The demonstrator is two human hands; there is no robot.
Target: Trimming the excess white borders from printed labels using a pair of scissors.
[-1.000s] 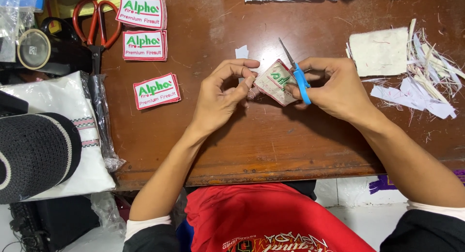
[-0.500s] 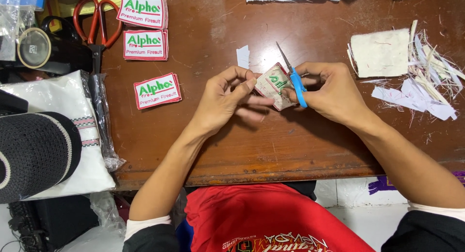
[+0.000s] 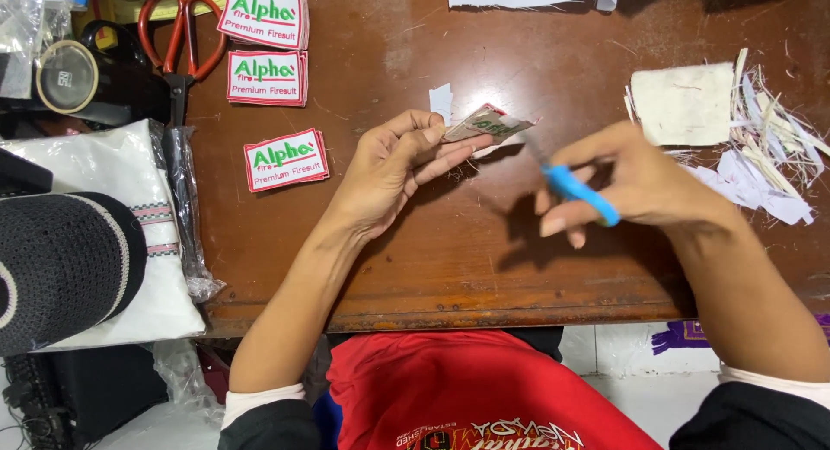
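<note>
The left hand [image 3: 393,169] pinches an embroidered patch [image 3: 486,124] between thumb and fingertips, holding it tilted above the middle of the brown table [image 3: 415,260]. The right hand [image 3: 635,184], well apart to the right, is closed around a blue-handled cutter [image 3: 581,194].

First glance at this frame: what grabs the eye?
The two bare hands mid-table: the left hand pinches a small white embroidered patch with a red border, while the right hand holds a blue-handled cutting tool apart from it. Next, the red-handled scissors at top left beside three matching patches, and the pile of white trimmings at right.
</note>
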